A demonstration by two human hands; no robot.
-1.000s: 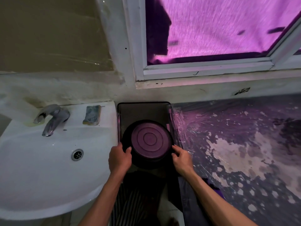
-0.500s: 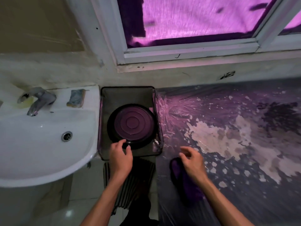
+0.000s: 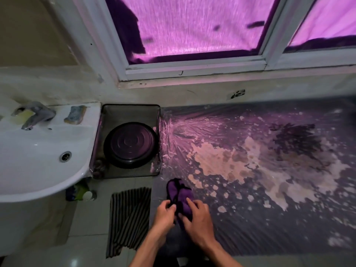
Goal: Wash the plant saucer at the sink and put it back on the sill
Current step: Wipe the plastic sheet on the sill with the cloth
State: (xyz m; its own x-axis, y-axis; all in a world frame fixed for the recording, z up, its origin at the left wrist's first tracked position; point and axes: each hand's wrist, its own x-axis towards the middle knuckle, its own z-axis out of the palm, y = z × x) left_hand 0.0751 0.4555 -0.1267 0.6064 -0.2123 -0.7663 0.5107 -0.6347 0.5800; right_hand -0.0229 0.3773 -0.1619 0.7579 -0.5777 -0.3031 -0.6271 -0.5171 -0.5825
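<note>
The dark round plant saucer [image 3: 131, 144] lies upside down in a black mesh basket [image 3: 131, 110] between the sink and the counter. Nothing touches it. Both hands are lower down at the counter's near edge, on a crumpled purple cloth [image 3: 178, 189]. My left hand [image 3: 163, 214] pinches the cloth's left side. My right hand [image 3: 196, 214] grips its right side. The white sink [image 3: 34, 149] with its drain [image 3: 65, 156] fills the left. The window sill [image 3: 221, 79] runs along the wall under the window.
A chrome tap [image 3: 34, 114] and a sponge [image 3: 75, 115] sit on the sink's back rim. The counter [image 3: 269, 170] is covered in wrinkled clear plastic film with pale blotches. A striped mat [image 3: 129, 218] lies on the tiled floor, and small bottles [image 3: 82, 193] stand under the sink.
Both hands let go of the saucer, left in the basket, and moved down and right to the purple cloth, which they now hold together. The view pulled back.
</note>
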